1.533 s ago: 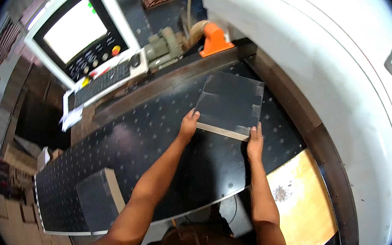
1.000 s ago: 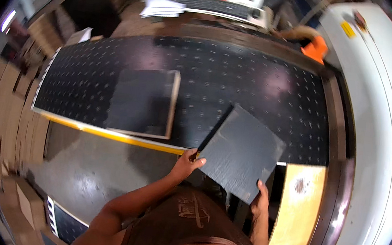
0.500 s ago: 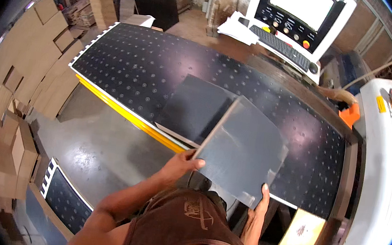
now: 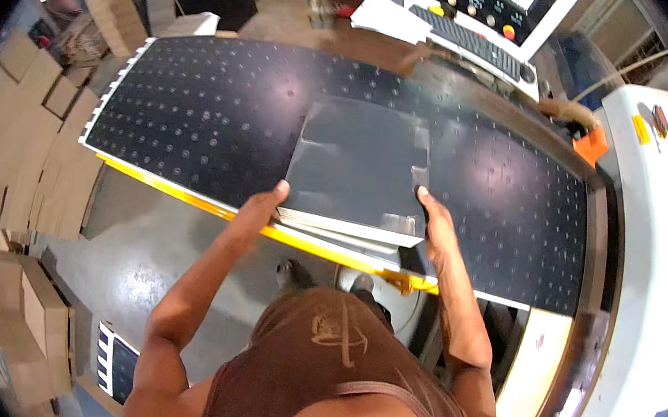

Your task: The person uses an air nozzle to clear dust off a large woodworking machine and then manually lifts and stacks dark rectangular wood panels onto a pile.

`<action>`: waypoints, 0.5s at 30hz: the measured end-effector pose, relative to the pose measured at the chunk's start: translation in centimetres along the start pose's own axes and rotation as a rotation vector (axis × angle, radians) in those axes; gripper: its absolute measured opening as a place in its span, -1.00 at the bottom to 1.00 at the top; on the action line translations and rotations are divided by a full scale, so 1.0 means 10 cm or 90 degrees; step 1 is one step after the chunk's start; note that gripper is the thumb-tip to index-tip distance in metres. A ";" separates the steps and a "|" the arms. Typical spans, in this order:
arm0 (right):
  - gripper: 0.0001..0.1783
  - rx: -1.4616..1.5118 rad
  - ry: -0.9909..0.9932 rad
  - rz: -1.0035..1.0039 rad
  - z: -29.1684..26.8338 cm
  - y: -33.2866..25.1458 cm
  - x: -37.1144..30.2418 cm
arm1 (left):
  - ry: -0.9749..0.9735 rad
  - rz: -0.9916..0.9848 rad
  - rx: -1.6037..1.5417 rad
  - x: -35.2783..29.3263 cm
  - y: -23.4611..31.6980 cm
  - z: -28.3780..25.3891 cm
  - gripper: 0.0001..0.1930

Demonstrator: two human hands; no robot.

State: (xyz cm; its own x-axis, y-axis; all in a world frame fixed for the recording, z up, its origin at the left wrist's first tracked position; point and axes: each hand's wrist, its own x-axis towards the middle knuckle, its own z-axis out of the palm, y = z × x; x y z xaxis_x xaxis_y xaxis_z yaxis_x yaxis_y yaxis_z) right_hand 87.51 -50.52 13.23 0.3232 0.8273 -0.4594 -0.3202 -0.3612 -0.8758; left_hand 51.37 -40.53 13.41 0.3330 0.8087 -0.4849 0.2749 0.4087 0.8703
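Observation:
A dark grey square board point(image 4: 360, 162) with pale edges lies over another board point(image 4: 347, 235), whose light edge shows just beneath it at the front. Both rest on the black machine table point(image 4: 205, 111) dotted with small round studs. At the board's near left corner, my left hand point(image 4: 267, 205) grips its edge, thumb on top. My right hand point(image 4: 433, 220) holds the right edge, its thumb on the upper face and its fingers hidden below. The top board's front seems slightly raised on the right.
A yellow rail point(image 4: 163, 187) runs along the table's front edge. Behind stand a control console with a keyboard point(image 4: 469, 38) and papers point(image 4: 393, 13). A white machine housing point(image 4: 654, 220) is at the right, with an orange part point(image 4: 591, 145) beside it. Stacked brown boards point(image 4: 9, 130) fill the left.
The board in my hands has moved left and away from me, turned straighter, and come down over the other board on the table. Both hands have travelled forward with it.

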 end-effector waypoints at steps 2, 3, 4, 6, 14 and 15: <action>0.04 -0.160 0.108 -0.049 0.17 -0.10 -0.28 | 0.087 0.014 0.068 0.22 -0.13 -0.21 -0.08; 0.07 -0.122 0.095 -0.022 -0.11 0.09 -0.15 | 0.106 -0.023 0.005 0.40 -0.24 -0.24 0.01; 0.03 -0.012 0.000 -0.009 -0.18 0.23 -0.12 | 0.032 0.009 -0.046 0.54 -0.34 -0.22 0.02; -0.05 0.166 -0.088 0.014 -0.09 0.43 -0.04 | -0.100 0.088 -0.155 0.85 -0.50 -0.19 0.04; 0.03 0.227 -0.002 0.026 0.39 0.84 -0.26 | -0.170 -0.072 -0.331 0.84 -0.44 -0.05 0.00; 0.06 0.211 0.009 0.039 0.38 0.87 -0.36 | -0.126 -0.099 -0.287 0.57 -0.15 0.02 -0.05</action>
State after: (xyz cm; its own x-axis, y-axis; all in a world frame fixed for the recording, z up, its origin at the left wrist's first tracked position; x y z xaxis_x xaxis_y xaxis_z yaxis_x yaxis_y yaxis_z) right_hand 80.21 -55.01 7.76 0.3055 0.8014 -0.5142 -0.6111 -0.2491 -0.7513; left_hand 53.00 -36.62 9.33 0.4952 0.6461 -0.5809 -0.0668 0.6949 0.7160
